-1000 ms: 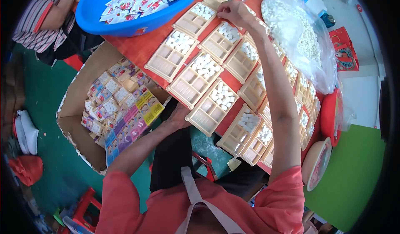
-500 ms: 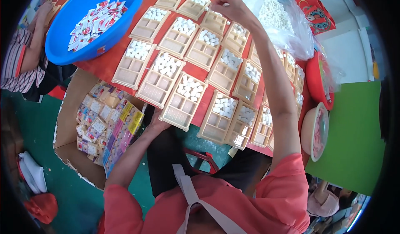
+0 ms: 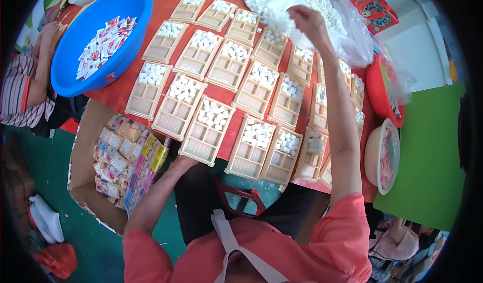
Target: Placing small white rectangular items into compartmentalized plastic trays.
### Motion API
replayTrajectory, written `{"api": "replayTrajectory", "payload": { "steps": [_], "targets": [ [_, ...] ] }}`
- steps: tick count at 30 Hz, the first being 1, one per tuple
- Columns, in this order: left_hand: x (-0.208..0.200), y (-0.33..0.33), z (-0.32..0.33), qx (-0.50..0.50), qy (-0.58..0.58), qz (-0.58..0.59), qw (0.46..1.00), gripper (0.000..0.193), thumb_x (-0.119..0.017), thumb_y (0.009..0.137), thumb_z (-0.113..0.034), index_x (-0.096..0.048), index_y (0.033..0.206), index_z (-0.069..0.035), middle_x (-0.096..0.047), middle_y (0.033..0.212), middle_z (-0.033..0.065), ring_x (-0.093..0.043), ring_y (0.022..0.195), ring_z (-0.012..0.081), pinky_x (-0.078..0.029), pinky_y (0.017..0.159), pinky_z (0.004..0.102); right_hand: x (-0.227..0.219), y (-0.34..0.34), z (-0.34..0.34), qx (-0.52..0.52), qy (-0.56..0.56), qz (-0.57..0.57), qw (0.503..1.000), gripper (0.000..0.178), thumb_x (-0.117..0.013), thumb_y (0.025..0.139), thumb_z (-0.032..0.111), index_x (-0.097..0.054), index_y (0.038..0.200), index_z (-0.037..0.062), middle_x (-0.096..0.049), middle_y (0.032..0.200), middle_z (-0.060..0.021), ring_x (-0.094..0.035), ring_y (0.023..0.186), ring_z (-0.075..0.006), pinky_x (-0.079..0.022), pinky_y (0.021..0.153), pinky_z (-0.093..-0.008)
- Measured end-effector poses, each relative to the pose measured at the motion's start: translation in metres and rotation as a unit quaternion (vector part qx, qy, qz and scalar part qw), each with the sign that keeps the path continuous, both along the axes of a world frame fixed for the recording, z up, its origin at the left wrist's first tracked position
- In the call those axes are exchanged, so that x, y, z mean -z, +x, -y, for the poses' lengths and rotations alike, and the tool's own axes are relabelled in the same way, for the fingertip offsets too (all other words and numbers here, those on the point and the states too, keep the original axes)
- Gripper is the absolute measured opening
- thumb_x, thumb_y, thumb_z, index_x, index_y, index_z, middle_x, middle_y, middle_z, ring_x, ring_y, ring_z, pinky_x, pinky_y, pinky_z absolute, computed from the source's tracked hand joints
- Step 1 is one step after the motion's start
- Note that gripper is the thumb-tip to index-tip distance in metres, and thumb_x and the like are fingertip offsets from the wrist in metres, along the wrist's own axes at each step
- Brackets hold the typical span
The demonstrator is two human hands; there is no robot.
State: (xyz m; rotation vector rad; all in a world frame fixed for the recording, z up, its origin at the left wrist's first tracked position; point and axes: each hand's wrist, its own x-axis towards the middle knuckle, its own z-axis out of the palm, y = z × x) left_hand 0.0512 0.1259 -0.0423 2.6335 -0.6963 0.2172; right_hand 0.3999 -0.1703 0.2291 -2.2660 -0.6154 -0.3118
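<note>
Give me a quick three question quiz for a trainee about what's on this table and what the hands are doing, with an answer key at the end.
1. True or false: the right hand is raised over the clear bag of white pieces.
2. Where is the left hand?
A. In the blue basin
B. At the near edge of a beige tray
C. Inside the cardboard box
3. Fill in: the blue basin holds red and white ____.

Key: 1 true. 2 B. 3 packets.
</note>
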Motion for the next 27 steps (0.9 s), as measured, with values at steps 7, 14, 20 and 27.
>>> {"api": "replayTrajectory", "payload": {
  "steps": [7, 14, 20, 27],
  "targets": [
    [0.018, -0.001, -0.005, 0.037, 0.078, 0.068, 0.994, 0.052, -0.053, 0.090, -0.032, -0.042, 0.137, -0.013, -0.040, 0.142, 0.0122, -0.039, 0.131, 0.0310, -0.034, 0.107, 0.0484, 0.037, 0.098, 0.087, 0.057, -0.231, 0.012, 0.971, 0.037, -0.071, 0.077, 0.028, -0.068, 0.108, 0.0078, -0.069, 0.084, -0.0113, -0.063, 0.074, -0.0173, -0.050, 0.069, -0.0302],
    [-0.034, -0.008, 0.002, -0.065, -0.271, -0.244, 0.929, 0.049, -0.061, 0.090, -0.020, -0.044, 0.135, -0.008, -0.048, 0.134, 0.0125, -0.045, 0.125, 0.0237, -0.041, 0.102, 0.0381, 0.054, 0.125, 0.072, 0.031, -0.236, -0.003, 0.971, 0.036, -0.069, 0.076, 0.025, -0.067, 0.106, 0.0052, -0.066, 0.088, -0.0138, -0.062, 0.080, -0.0200, -0.049, 0.073, -0.0317],
    [-0.046, 0.000, 0.000, -0.099, -0.263, -0.343, 0.897, 0.056, -0.061, 0.089, -0.026, -0.039, 0.138, -0.009, -0.042, 0.139, 0.0131, -0.040, 0.129, 0.0272, -0.036, 0.106, 0.0416, 0.028, 0.107, 0.077, 0.099, -0.145, -0.024, 0.984, 0.024, -0.066, 0.078, 0.023, -0.071, 0.093, 0.0052, -0.063, 0.069, -0.0077, -0.058, 0.063, -0.0144, -0.048, 0.062, -0.0298],
    [-0.042, 0.003, 0.008, -0.057, -0.248, -0.233, 0.939, 0.059, -0.059, 0.088, -0.038, -0.040, 0.138, -0.014, -0.039, 0.143, 0.0121, -0.035, 0.133, 0.0317, -0.032, 0.109, 0.0463, -0.018, 0.062, 0.043, -0.008, 0.097, -0.039, 0.994, 0.018, -0.066, 0.086, 0.018, -0.069, 0.096, 0.0035, -0.057, 0.067, 0.0016, -0.050, 0.059, -0.0043, -0.039, 0.052, -0.0191]
  ]
}}
